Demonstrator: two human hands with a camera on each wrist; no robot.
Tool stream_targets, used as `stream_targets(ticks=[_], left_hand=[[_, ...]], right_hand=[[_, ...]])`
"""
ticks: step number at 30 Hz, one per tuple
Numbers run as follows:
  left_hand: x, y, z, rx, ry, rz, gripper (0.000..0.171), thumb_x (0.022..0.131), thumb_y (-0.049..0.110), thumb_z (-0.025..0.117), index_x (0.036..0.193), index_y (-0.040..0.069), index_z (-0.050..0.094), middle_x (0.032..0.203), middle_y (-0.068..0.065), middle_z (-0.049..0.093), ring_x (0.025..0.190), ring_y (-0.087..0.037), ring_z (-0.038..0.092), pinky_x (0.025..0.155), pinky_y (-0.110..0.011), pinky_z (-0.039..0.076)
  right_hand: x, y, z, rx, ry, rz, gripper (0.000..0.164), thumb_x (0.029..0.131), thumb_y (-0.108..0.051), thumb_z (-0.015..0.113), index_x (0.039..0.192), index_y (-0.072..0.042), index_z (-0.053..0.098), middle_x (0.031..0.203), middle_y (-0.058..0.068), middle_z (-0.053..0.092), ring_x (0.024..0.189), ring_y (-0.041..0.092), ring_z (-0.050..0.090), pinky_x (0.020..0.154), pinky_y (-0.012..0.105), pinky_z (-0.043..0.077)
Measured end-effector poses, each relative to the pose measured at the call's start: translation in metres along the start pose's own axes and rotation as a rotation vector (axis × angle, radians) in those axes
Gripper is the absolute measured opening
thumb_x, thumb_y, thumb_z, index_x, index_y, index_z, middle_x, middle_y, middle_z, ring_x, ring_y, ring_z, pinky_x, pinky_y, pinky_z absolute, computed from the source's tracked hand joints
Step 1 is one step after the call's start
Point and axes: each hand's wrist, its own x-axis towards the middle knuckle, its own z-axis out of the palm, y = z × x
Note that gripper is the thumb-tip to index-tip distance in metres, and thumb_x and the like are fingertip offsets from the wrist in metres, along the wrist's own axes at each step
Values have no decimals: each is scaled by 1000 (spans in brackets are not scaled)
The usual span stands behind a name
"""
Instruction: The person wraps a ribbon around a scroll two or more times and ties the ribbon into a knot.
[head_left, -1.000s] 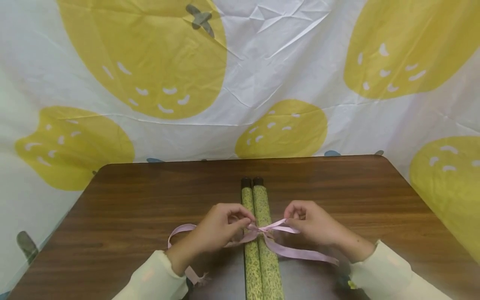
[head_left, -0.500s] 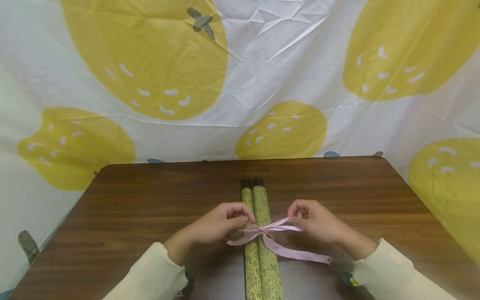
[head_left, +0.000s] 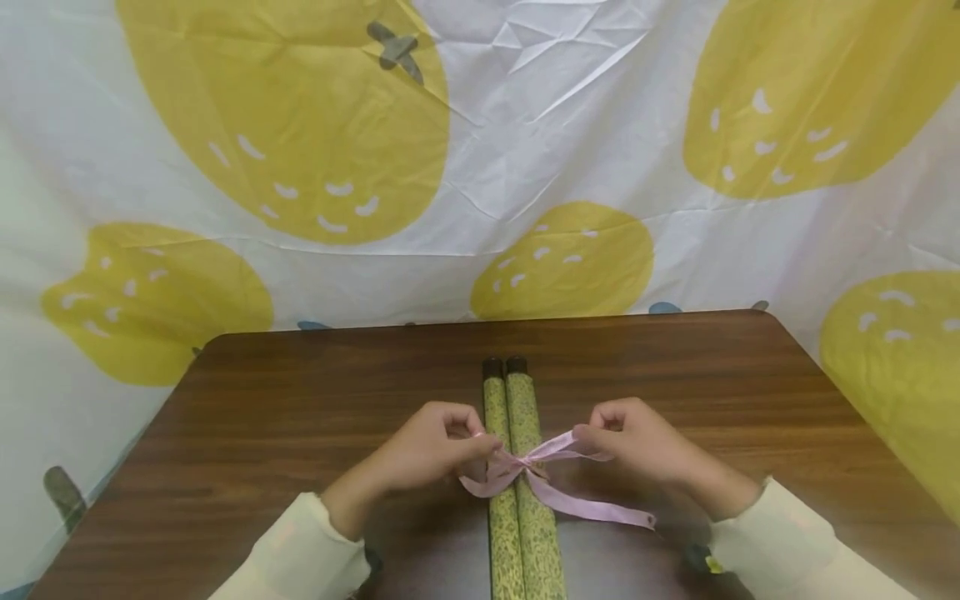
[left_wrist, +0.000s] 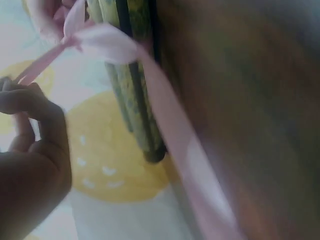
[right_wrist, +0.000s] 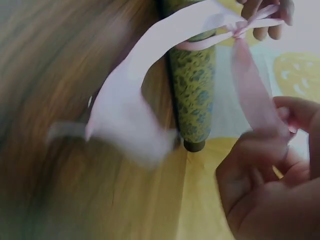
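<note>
Two green-and-yellow patterned scroll-like rolls (head_left: 529, 417) with dark end caps lie side by side on the table. A pink ribbon (head_left: 592, 507) is tied across them, its knot on top and two tails hanging to either side. My left hand (head_left: 427, 446) pinches a part of the ribbon just left of the knot, between thumb and curled forefinger. To the right of the rolls, my right hand (head_left: 637, 442) pinches a ribbon loop between thumb and forefinger. The right wrist view shows that ribbon loop (right_wrist: 255, 90) drawn taut from the knot to the fingertips.
The brown wood-grain table (head_left: 330, 375) stretches out around the rolls. Behind it hangs a white cloth (head_left: 360, 283) printed with large yellow fruit. A small dark thing with a yellow bit (head_left: 708, 562) shows by the right sleeve.
Both hands have drawn slightly apart, the left hand a little left and the right hand a little right. The left ribbon tail, earlier stretching out past the left hand, now hangs short near the rolls.
</note>
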Motion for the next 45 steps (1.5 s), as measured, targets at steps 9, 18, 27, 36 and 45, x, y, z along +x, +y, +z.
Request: stream_targets(ticks=[9,18,27,36,45], left_hand=[[-3,-1,3,-282,-100,-11,32,94,22,56,94,-10,53,57,3,55,41,-7,40,38,-18,35],[-7,-8,-16,193,80,9,27,87,30,65,73,9,57,56,4,42,47,-8,33,44,-23,29],[-17,-24,-21,418,13,2,45,87,31,64,50,16,42,46,10,32,40,-2,27,39,-20,23],[-23,-22,-19,502,-69,-5,45,87,19,61,48,17,38,44,12,31,39,-1,26,38,-19,22],[-22,-27,-22,359,-56,-55,38,92,24,57,56,12,53,48,3,45,38,-4,37,37,-19,30]], right_hand=[[1,-8,0,319,-132,31,42,97,-27,51,66,-2,39,49,-7,38,39,9,33,39,19,27],[1,-1,-3,37,-28,74,43,90,-29,62,60,-5,41,50,-7,32,44,8,29,42,20,24],[1,10,-3,-148,-69,16,51,88,-31,63,50,-12,35,45,-12,29,40,3,25,39,18,20],[-8,13,-3,-122,-175,-63,49,89,-19,62,53,6,41,46,-12,32,40,0,26,39,16,20],[-18,13,-5,-32,-154,45,48,91,-26,60,57,5,46,45,-7,39,36,5,35,36,18,28]])
